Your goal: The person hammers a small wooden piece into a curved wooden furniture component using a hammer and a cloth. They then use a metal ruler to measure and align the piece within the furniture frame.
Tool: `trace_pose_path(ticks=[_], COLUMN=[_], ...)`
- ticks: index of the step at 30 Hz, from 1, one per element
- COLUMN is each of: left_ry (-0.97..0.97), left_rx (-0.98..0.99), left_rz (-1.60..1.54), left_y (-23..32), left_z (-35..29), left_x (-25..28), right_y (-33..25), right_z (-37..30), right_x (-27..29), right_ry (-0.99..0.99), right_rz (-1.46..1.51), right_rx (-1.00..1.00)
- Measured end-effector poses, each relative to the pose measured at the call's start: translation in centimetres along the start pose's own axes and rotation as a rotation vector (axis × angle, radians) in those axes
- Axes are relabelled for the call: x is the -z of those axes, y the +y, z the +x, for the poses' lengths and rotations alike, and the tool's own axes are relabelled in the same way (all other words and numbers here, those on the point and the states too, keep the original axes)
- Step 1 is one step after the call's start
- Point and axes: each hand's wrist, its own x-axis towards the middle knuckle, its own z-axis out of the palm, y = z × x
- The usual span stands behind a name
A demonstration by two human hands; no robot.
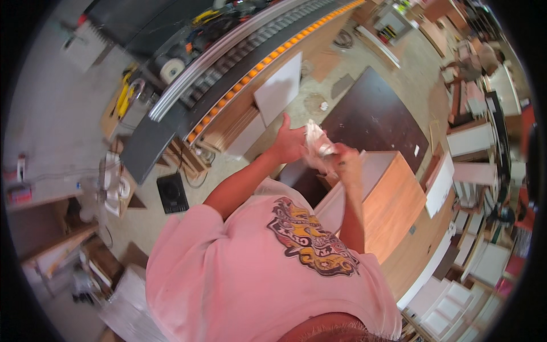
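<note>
In front of my chest is a crumpled, whitish, see-through piece that looks like a plastic bag [319, 147]; motion blurs it. My right hand [346, 163] is closed on its right side. My left hand [289, 143] touches it from the left, thumb stretched up and away, palm turned toward it. The left fingertips are partly hidden behind the plastic. Below my hands stands a cabinet box [396, 205] with an orange-brown wood side and a pale inner face. Beyond them a large dark brown panel [373, 108] lies flat.
A long conveyor with a row of orange rollers [250, 74] runs across the upper left. White and wood panels [279, 85] lean beneath it. A black flat device [172, 192] lies on the floor at left. Stacked boards [470, 139] line the right, where another person [484, 60] is bent over.
</note>
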Motion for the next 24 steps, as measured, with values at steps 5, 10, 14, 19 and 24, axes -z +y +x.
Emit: trace_pose_path(ticks=[5,10,14,19,24], left_ry=[-0.084,0.153,0.626,1.326,1.790], left_rx=[0.122,0.197,0.021,-0.283,0.147], left_rz=[0.074,0.265,0.320,1.113,0.990], left_y=[5.4,7.5,10.3,11.2,7.7], left_z=[2.9,5.7,8.7,-1.5,-9.3], left_x=[0.3,2.0,5.3,13.8,10.6], right_y=[-0.6,5.5,10.5,27.4,45.3], right_z=[3.2,8.2,16.5,28.0,38.7], right_x=[-1.1,-8.4,-9.6,-23.4,-42.8], right_ry=[0.091,-0.061,-0.341,-0.296,-0.211], right_rz=[0.878,0.862,0.806,1.207,0.512], right_rx=[-0.827,-0.606,-0.680,-1.093,-0.927])
